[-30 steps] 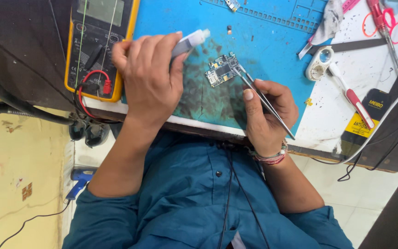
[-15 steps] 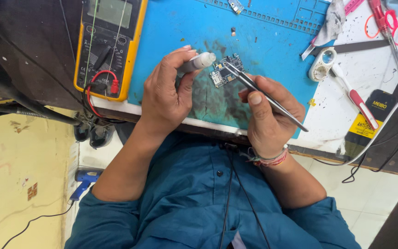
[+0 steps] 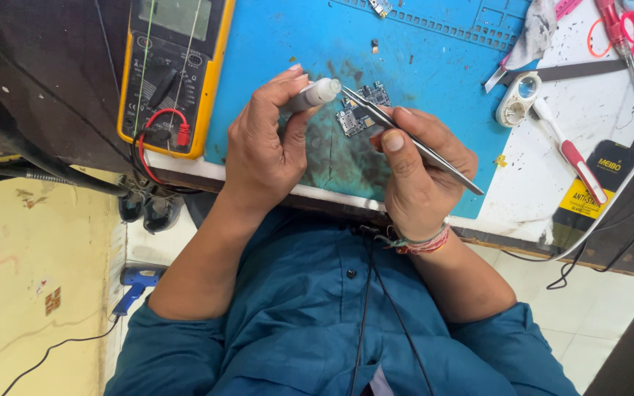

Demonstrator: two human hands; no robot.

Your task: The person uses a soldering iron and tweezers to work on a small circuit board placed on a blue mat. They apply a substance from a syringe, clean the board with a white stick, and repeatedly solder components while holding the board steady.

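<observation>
The left hand (image 3: 266, 150) is closed around a small grey tube with a white cap (image 3: 315, 94), gripped at its body with the cap end pointing toward the small circuit board (image 3: 362, 114). The right hand (image 3: 420, 172) pinches a pair of slim metal tweezers (image 3: 412, 143) between thumb and fingers, their tips reaching in above the board, close to the tube's cap. The board lies flat on the blue work mat (image 3: 434, 66), just beyond both hands; it looks light, stiff and fragile, with tiny parts on its face, so it is best taken by its bare edges rather than across the top. The tube seems light and slightly squeezable, the tweezers thin, springy and sharp. Left of the board, a yellow multimeter (image 3: 174, 70) with red and black leads sits at the mat's edge. Right of the board lie a white magnifier loupe (image 3: 520, 99), a red-handled tool (image 3: 574, 158) and scissors with red handles (image 3: 625, 37).
</observation>
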